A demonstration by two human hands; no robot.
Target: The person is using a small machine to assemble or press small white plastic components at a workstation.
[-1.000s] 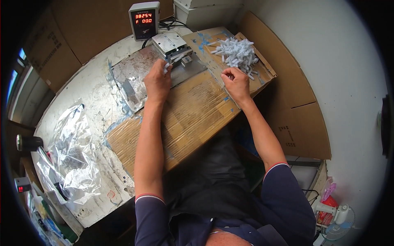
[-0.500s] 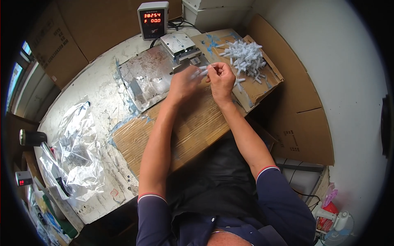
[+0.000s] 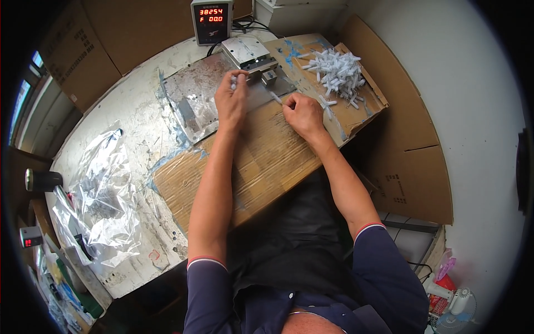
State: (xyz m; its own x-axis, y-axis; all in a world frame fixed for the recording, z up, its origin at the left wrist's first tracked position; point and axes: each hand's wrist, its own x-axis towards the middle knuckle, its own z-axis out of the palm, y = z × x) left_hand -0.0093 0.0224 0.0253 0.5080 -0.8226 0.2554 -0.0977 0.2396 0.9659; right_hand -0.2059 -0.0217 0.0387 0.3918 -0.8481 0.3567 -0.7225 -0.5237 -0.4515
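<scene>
My left hand [image 3: 230, 106] is closed above the metal base plate, its fingers curled round a few small whitish plastic tubes [image 3: 233, 83]. To its right, near the edge of the cardboard, my right hand [image 3: 305, 115] pinches one slim translucent tube [image 3: 275, 97]. That tube points up and left toward the small metal fixture [image 3: 268, 77] on the front of a boxy metal device [image 3: 245, 51]. Beyond my right hand lies a heap of similar tubes [image 3: 337, 72] on a cardboard tray [image 3: 374, 103].
A display box with red digits [image 3: 212, 25] stands behind the metal device. Flattened cardboard [image 3: 267, 150] covers the near table edge. Crumpled clear plastic film [image 3: 108, 200] lies at the left, beside a dark cylinder [image 3: 44, 180]. A small fan [image 3: 459, 300] is at the lower right.
My hands have parted: the left has moved left and away from the right, which is now lower with a tube at its fingertips. The view has shifted slightly.
</scene>
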